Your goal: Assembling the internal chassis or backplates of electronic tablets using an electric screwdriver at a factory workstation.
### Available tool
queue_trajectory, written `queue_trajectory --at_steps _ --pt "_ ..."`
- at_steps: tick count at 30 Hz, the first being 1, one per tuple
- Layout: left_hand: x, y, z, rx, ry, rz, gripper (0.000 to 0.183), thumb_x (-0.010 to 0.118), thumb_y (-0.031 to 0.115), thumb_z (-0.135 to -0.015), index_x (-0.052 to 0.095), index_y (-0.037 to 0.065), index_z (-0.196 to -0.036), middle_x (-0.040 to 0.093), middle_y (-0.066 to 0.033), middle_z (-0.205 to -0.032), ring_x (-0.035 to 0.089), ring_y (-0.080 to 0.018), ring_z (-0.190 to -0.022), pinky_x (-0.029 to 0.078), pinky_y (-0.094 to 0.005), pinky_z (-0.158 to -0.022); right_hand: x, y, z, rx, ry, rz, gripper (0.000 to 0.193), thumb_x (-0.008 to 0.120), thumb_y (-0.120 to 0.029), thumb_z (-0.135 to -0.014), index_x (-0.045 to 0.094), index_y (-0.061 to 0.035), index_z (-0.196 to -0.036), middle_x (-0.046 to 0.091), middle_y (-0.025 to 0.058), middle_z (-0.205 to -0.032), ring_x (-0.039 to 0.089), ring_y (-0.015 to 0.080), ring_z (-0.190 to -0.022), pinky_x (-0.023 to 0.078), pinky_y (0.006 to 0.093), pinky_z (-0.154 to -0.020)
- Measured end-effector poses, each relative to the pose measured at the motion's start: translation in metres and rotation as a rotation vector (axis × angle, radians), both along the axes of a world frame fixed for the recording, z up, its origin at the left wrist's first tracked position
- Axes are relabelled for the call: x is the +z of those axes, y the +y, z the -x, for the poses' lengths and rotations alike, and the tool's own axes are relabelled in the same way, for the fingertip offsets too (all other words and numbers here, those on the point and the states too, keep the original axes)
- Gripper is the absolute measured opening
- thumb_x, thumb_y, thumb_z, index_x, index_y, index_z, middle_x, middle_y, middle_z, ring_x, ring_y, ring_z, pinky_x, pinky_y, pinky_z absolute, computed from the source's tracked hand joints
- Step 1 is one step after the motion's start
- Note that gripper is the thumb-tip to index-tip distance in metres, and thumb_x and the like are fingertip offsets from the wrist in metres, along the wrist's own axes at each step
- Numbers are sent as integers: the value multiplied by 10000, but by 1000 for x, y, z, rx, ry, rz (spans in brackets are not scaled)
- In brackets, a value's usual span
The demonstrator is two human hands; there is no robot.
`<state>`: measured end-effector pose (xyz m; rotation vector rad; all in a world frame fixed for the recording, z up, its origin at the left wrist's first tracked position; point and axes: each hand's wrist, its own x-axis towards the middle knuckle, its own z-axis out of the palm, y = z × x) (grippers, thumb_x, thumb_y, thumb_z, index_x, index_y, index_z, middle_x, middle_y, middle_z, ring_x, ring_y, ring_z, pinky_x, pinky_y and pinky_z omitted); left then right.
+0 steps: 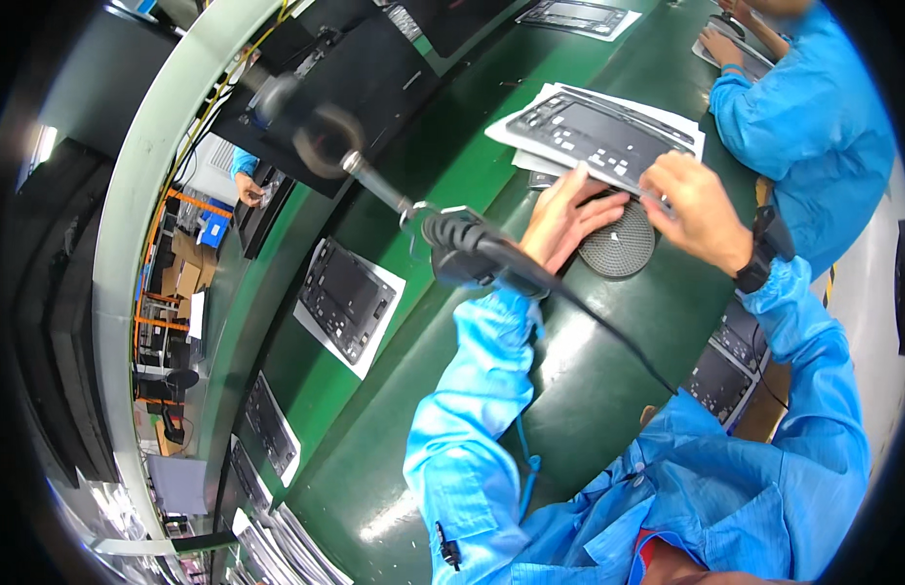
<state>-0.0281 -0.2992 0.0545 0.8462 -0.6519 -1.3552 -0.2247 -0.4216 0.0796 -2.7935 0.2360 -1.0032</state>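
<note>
A black laptop casing panel [598, 132] dotted with small pale patches lies on white sheets in front of me. My left hand [569, 219] is beside its near edge, fingers stretched out above a round grey textured disc [618, 242]. At the panel's near right corner, my right hand [696, 210] is curled with thumb and fingertips pinched together. What that pinch holds is too small to make out. A black hand tool [462, 244] with a cable hangs over my left wrist, its metal end blurred.
More panels on white sheets [347, 304] lie along the green bench [404, 419] to the left and at the far end [579, 18]. A co-worker in blue [813, 127] works at the right. Across the bench, another person's hand [248, 190] shows beside shelving.
</note>
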Motion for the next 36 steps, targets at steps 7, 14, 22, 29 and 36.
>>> queue_trajectory --at_steps 7,14,22,29,36 --pt "-41 -42 1 207 163 95 201 598 50 -948 626 -50 -1120 670 -88 -907 693 -214 -826 617 -378 -741 -6 29 24 -40 -308 80 338 773 -57 -720 661 -34 -1038 652 116 -1039 626 348 -953 482 451 -823" --pt "-32 -63 -10 250 193 148 217 574 10 -969 584 -41 -1180 675 -120 -1103 705 -256 -983 615 -437 -862 -52 13 55 -58 -250 -54 239 720 13 -717 676 -17 -950 673 110 -964 644 340 -911 505 432 -829" --pt "-11 -17 -49 895 -269 178 10 643 10 -879 645 2 -884 606 -8 -714 540 -116 -537 375 -293 -472 -60 -18 29 -112 5 27 254 778 -67 -750 612 -59 -943 610 82 -998 572 288 -965 451 400 -834" --pt "-11 142 -131 1043 -327 83 244 639 -14 -939 616 -42 -1180 691 -109 -1119 686 -225 -1001 544 -388 -908 -45 -19 39 -89 -125 30 236 779 -48 -735 602 -50 -891 614 92 -958 575 299 -924 445 400 -817" --pt "9 359 -97 1070 -347 -102 361 619 -2 -954 561 -66 -1304 670 -161 -1259 674 -266 -1122 529 -441 -1021 6 41 -12 506 -36 -796 914 873 -237 -788 391 -80 -1548 614 156 -1365 556 256 -1313 411 415 -1134"
